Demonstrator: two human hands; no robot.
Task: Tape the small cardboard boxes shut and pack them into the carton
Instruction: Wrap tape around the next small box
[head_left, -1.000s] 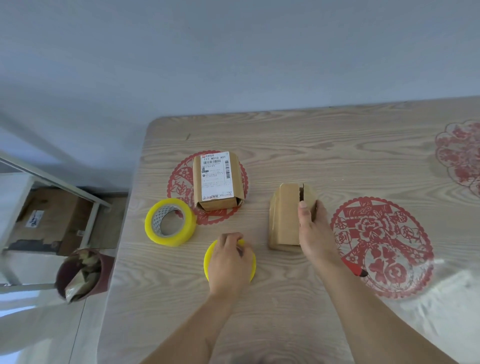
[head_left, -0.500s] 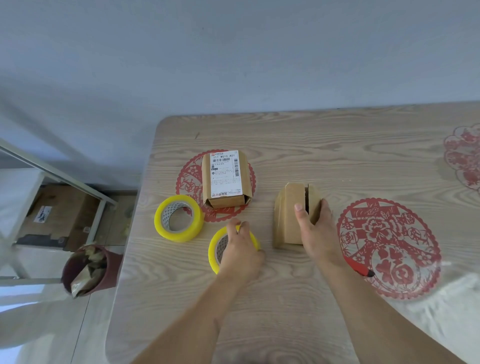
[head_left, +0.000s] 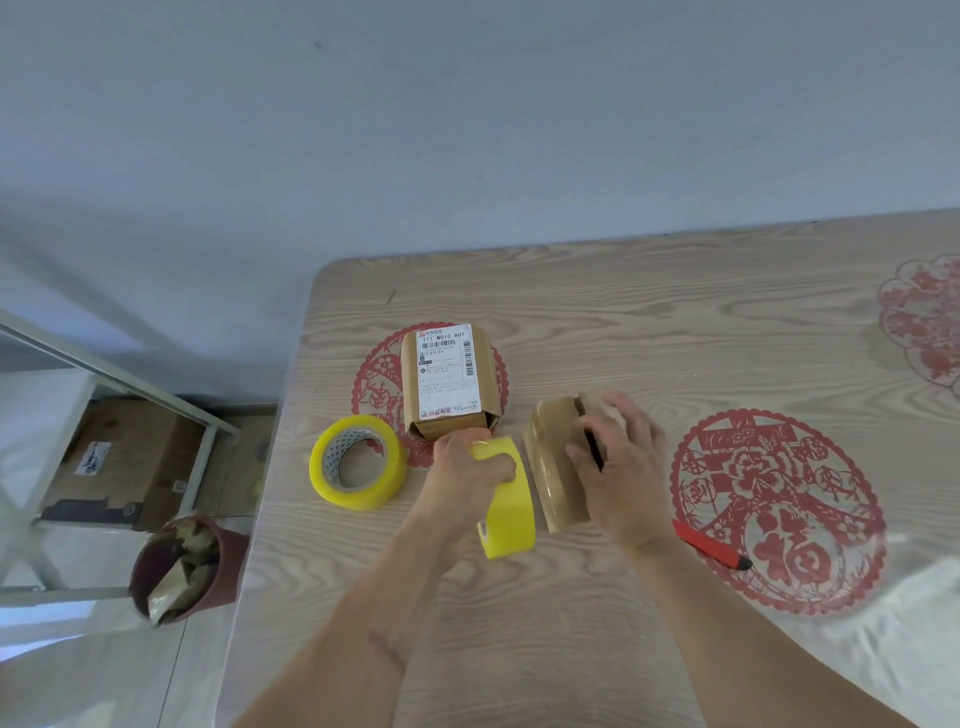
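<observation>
My left hand (head_left: 467, 470) grips a yellow tape roll (head_left: 508, 512), lifted and turned on edge right beside a small plain cardboard box (head_left: 553, 467). My right hand (head_left: 618, 457) lies over that box with fingers spread, pressing its top where the flaps meet. A second small box (head_left: 447, 379) with a white shipping label stands behind, on a red paper-cut mat. Another yellow tape roll (head_left: 358, 462) lies flat on the table to the left.
A red pen (head_left: 711, 545) lies by my right wrist on a red paper-cut decoration (head_left: 779, 509). The wooden table's left edge (head_left: 270, 493) is close to the tape. On the floor left stand a dark pot (head_left: 182, 569) and a large carton (head_left: 130, 462) under a metal frame.
My left hand lifted the tape roll off the table and brought it on edge against the plain box. My right hand shifted from gripping the box's end to spreading over its top.
</observation>
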